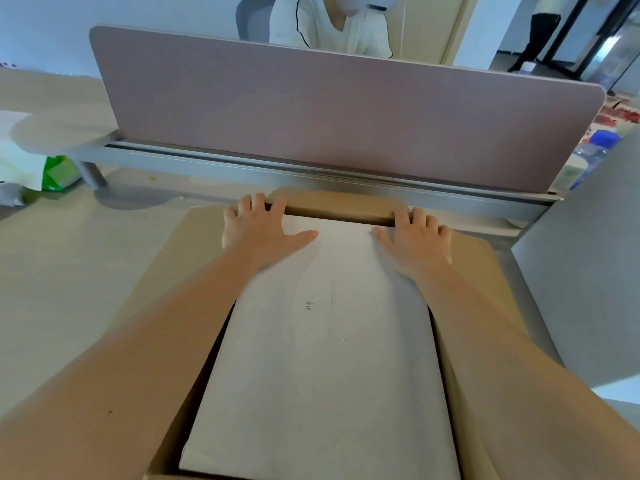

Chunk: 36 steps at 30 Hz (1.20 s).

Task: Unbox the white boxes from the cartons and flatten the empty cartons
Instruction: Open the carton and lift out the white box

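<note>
1. The left hand (pixel 258 226) lies at frame centre on the far end of the white box (pixel 322 358), fingers hooked over its far edge, thumb spread flat.
2. The right hand (pixel 417 237) grips the same far edge likewise, just right of centre.
3. The white box sits inside the open carton (pixel 194 244), filling the lower middle of the frame.
4. The carton stands on a desk (pixel 69 271).
5. A pink divider (pixel 346 112) crosses the upper frame; behind it sits a person (pixel 332 26).

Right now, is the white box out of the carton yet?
Still in. The white box sits between the carton flaps; both hands hook its far edge.
</note>
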Tool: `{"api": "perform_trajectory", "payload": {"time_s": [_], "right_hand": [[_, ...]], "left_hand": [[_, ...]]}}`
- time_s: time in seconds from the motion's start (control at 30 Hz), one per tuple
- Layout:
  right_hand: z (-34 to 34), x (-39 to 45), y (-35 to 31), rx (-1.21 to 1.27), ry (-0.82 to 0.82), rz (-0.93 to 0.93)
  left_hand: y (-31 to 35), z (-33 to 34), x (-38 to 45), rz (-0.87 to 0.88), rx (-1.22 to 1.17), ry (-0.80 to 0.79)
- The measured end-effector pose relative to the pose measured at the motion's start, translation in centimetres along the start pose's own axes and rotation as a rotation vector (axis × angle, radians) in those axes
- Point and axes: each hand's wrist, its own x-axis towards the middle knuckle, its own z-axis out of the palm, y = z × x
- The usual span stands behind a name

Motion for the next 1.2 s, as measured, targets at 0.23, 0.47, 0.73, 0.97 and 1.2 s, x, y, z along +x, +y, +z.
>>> {"api": "perform_trajectory", "payload": {"time_s": [0.23, 0.47, 0.73, 0.97, 1.2], "right_hand": [[0.0, -5.3, -1.4, 0.117, -0.050, -0.114], [-0.9, -11.1, -2.4, 0.244, -0.120, 0.056], [-1.8, -13.1, -2.5, 0.284, -0.137, 0.199], [-2.6, -12.5, -3.0, 0.275, -0.209, 0.202], [-3.1, -11.7, -2.1, 0.426, -0.264, 0.281]], "left_hand": [[0.7, -0.7, -5.4, 0.184, 0.041, -0.107], [0.7, -2.3, -11.4, 0.081, -0.081, -0.266], [-0.2, -2.6, -12.8, -0.072, -0.220, -0.248], [-0.7, -2.4, -11.2, -0.061, -0.383, -0.311], [-0.7, -2.5, -10.7, -0.091, -0.432, -0.349]]}}
